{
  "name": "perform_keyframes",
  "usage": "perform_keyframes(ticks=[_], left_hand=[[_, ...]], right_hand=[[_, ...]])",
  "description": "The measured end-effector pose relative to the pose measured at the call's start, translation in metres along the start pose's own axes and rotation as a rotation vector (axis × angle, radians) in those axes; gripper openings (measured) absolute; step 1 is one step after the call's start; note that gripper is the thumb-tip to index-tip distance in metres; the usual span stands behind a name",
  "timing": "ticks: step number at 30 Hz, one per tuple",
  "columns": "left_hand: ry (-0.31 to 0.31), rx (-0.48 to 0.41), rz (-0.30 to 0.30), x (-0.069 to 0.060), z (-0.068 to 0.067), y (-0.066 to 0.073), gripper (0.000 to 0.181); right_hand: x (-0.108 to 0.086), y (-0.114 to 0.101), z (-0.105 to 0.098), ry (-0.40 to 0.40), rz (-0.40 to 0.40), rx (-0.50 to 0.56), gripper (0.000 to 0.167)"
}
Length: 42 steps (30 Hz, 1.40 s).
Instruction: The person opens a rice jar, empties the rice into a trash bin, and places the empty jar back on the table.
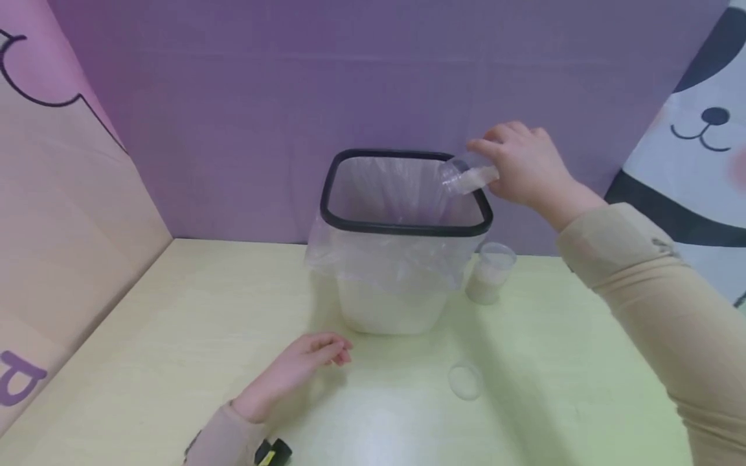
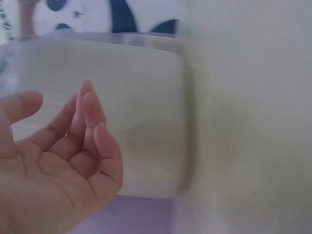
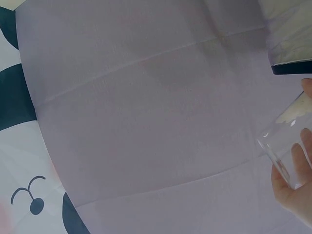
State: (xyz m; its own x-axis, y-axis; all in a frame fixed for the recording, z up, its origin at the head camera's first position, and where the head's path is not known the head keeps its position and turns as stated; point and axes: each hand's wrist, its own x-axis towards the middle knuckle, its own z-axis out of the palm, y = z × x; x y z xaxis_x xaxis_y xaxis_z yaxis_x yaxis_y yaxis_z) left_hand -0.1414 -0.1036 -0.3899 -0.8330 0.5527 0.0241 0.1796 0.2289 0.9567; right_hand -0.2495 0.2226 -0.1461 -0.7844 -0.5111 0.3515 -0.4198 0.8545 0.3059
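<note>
My right hand (image 1: 527,165) grips a clear plastic cup (image 1: 466,175) with white contents, tipped sideways over the right rim of a trash bin (image 1: 396,310). In the right wrist view the cup (image 3: 287,141) is see-through, with pale stuff along its side and fingers (image 3: 298,161) curled round it. The bin has a black rim ring and a clear plastic bag (image 1: 390,188) lining it. Near the bin's front base, my left hand (image 1: 309,359) hovers above the table with loosely bent fingers and holds nothing. The left wrist view shows its palm (image 2: 53,180) beside the bin wall.
A second clear cup (image 1: 492,272) with pale contents stands right of the bin. A thin round clear lid (image 1: 465,380) lies on the table (image 1: 221,310) in front. Purple cloth (image 1: 280,116) hangs directly behind the bin, and printed cloth panels flank the table.
</note>
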Motion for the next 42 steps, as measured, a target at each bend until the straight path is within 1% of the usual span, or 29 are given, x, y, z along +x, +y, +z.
perform_keyframes(ticks=[1, 3, 4, 6, 8, 9, 11, 13, 15, 17, 19, 21, 23, 25, 28, 32, 35, 39, 42], left_hand=[[-0.004, 0.012, 0.02, -0.004, -0.002, 0.009, 0.035], [-0.018, 0.034, 0.082, -0.011, -0.008, 0.029, 0.034], [-0.026, 0.044, 0.112, -0.014, -0.012, 0.042, 0.033], [-0.033, 0.094, 0.164, -0.016, -0.022, 0.069, 0.031], [-0.037, 0.159, 0.222, -0.012, -0.032, 0.098, 0.03], [-0.031, 0.201, 0.241, -0.009, -0.037, 0.113, 0.03], [-0.014, 0.286, 0.26, 0.001, -0.046, 0.142, 0.03], [0.009, 0.38, 0.254, 0.011, -0.052, 0.17, 0.029], [0.037, 0.493, 0.226, 0.025, -0.057, 0.195, 0.029], [0.057, 0.606, 0.183, 0.041, -0.06, 0.218, 0.03], [0.064, 0.726, 0.136, 0.06, -0.063, 0.237, 0.032], [0.067, 0.839, 0.1, 0.078, -0.065, 0.251, 0.033], [0.052, 0.932, 0.052, 0.095, -0.066, 0.26, 0.033], [0.039, 1.007, 0.028, 0.108, -0.066, 0.266, 0.031], [0.013, 1.068, -0.001, 0.122, -0.064, 0.271, 0.029], [-0.007, 1.071, -0.053, 0.134, -0.056, 0.275, 0.026], [-0.025, 1.055, -0.116, 0.141, -0.05, 0.277, 0.031], [-0.052, 1.053, -0.153, 0.152, -0.042, 0.274, 0.037], [-0.06, 1.068, -0.157, 0.158, -0.039, 0.269, 0.036]], right_hand=[[0.0, -0.001, 0.001, -0.004, -0.002, 0.004, 0.061], [0.0, -0.002, 0.001, -0.013, -0.007, 0.01, 0.061], [0.0, -0.003, 0.001, -0.017, -0.007, 0.013, 0.061], [0.0, -0.004, 0.0, -0.016, -0.006, 0.023, 0.06], [0.0, -0.004, -0.001, -0.006, -0.004, 0.025, 0.06], [0.0, -0.004, -0.001, 0.0, -0.004, 0.027, 0.06], [0.001, -0.004, 0.0, 0.004, -0.002, 0.031, 0.06], [0.001, -0.004, 0.001, 0.007, -0.005, 0.034, 0.06], [0.002, -0.005, 0.002, 0.001, -0.005, 0.035, 0.06], [0.003, -0.005, 0.002, 0.004, -0.006, 0.034, 0.06], [0.004, -0.005, 0.002, 0.007, -0.006, 0.03, 0.059], [0.004, -0.005, 0.002, 0.01, -0.008, 0.027, 0.059], [0.004, -0.006, 0.002, 0.009, -0.012, 0.024, 0.059], [0.005, -0.007, 0.002, 0.0, -0.015, 0.019, 0.06], [0.006, -0.009, 0.002, -0.002, -0.029, 0.007, 0.06], [0.007, -0.01, 0.003, 0.019, -0.04, -0.004, 0.058], [0.008, -0.011, 0.002, 0.029, -0.049, -0.006, 0.056], [0.01, -0.014, 0.002, 0.035, -0.063, -0.008, 0.054], [0.012, -0.015, 0.001, 0.04, -0.066, -0.011, 0.055]])
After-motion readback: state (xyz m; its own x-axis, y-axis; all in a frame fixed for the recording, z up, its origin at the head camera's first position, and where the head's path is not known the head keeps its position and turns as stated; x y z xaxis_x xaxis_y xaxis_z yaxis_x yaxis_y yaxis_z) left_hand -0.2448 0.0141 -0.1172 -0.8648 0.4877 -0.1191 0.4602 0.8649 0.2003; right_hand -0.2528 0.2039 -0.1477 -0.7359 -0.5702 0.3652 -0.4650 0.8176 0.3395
